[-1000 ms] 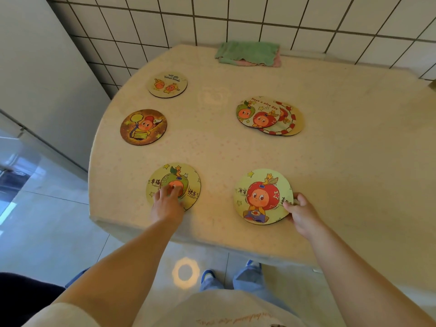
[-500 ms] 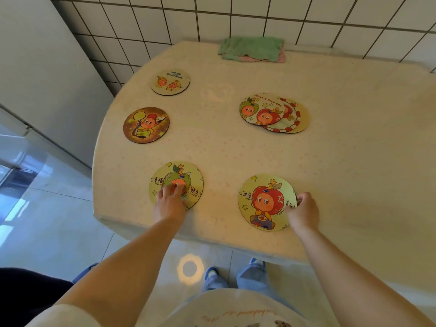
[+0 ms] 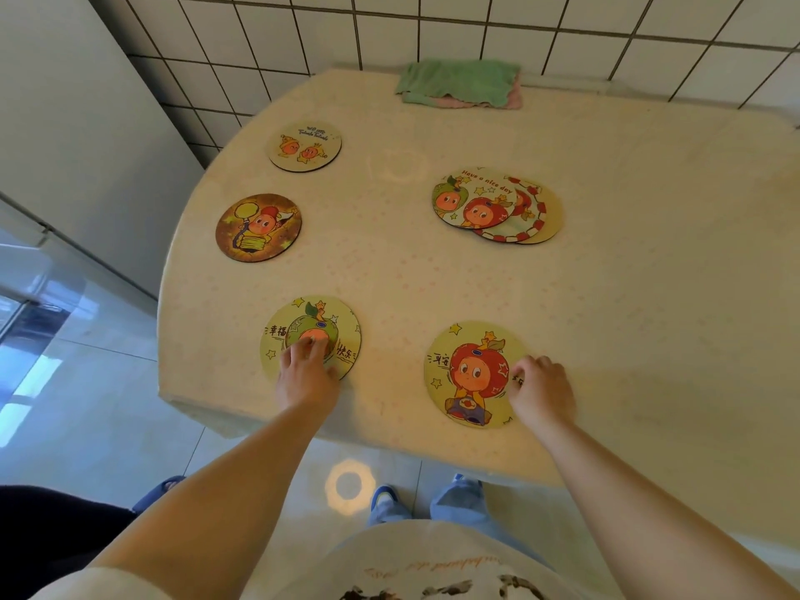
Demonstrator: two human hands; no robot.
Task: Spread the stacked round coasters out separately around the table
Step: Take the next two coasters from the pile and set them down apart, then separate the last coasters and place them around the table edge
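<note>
Fingers (image 3: 308, 347) of left hand (image 3: 308, 380), relaxed, press green-apple coaster (image 3: 318, 323); right hand (image 3: 542, 392) fingers (image 3: 527, 369) curled on red-apple coaster (image 3: 469, 376) edge, grip unclear.

My single head-worn wide-angle view looks steeply down and forward, close over the table (image 3: 606, 296), tiled wall (image 3: 476, 28) beyond.

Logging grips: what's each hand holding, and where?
Left hand presses on the green-apple coaster, near middle; right hand pinches the red-apple coaster, right edge.

Round cartoon-printed coasters, flat | green-apple coaster (image 3: 322, 320) under my left hand (image 3: 305, 376) | red-apple coaster (image 3: 472, 376) edge-held by my right hand (image 3: 541, 391) | brown coaster (image 3: 258, 227), pale coaster (image 3: 304, 146) far left | overlapped trio (image 3: 474, 200) centre
</note>
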